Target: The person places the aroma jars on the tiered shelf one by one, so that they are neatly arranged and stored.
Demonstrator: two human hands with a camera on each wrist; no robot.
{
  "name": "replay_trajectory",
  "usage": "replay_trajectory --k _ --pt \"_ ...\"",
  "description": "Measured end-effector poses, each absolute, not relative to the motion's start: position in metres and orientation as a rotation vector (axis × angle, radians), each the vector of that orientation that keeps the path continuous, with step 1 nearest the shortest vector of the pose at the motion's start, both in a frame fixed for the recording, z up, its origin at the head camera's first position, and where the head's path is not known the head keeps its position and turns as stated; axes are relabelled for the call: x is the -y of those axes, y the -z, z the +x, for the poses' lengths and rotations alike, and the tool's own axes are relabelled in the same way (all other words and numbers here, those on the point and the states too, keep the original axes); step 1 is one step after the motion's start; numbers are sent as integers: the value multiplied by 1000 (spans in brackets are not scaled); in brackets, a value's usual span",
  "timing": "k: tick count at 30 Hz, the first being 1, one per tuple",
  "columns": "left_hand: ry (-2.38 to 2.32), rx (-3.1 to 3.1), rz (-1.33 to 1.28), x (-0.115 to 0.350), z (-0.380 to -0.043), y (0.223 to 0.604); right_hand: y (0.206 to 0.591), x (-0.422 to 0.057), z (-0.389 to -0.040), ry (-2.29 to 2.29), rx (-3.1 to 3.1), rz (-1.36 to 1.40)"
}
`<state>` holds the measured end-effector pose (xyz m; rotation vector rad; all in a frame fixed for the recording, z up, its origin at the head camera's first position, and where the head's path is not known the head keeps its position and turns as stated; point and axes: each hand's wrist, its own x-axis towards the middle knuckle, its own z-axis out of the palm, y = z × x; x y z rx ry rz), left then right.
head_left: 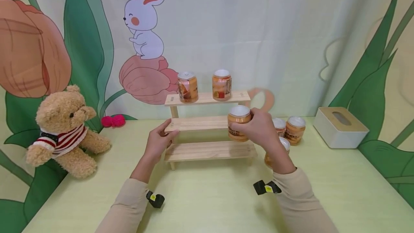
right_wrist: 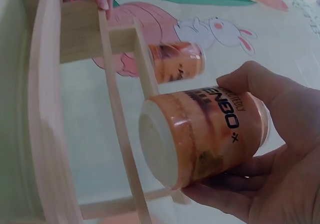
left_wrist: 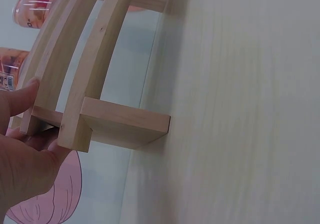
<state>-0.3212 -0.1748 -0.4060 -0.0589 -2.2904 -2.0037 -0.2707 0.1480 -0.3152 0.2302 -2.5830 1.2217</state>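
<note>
A three-tier wooden shelf (head_left: 210,151) stands on the table. My left hand (head_left: 159,140) grips the left end of its middle tier, the thumb on top, as the left wrist view (left_wrist: 25,149) also shows. My right hand (head_left: 258,127) holds an orange-labelled jar (head_left: 238,127) with a white lid by the right end of the middle tier. In the right wrist view that jar (right_wrist: 210,134) lies between thumb and fingers, its base apart from the wood. Two similar jars, one on the left (head_left: 187,87) and one near the middle right (head_left: 221,85), stand on the top tier.
Three more jars (head_left: 295,130) stand on the table right of the shelf, partly behind my right arm. A white tissue box (head_left: 339,128) with a wooden top is farther right. At the left sit a teddy bear (head_left: 68,132) and a pink bow-shaped item (head_left: 113,120).
</note>
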Motion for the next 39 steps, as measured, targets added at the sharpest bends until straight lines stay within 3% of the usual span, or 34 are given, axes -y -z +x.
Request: replay_trajectory --k 13,39 --pt "2054 2245 -72 174 -321 411 341 -84 -280 -874 2218 166" --pt "2018 2273 -48 175 -321 405 345 -34 -346 -1340 2395 526"
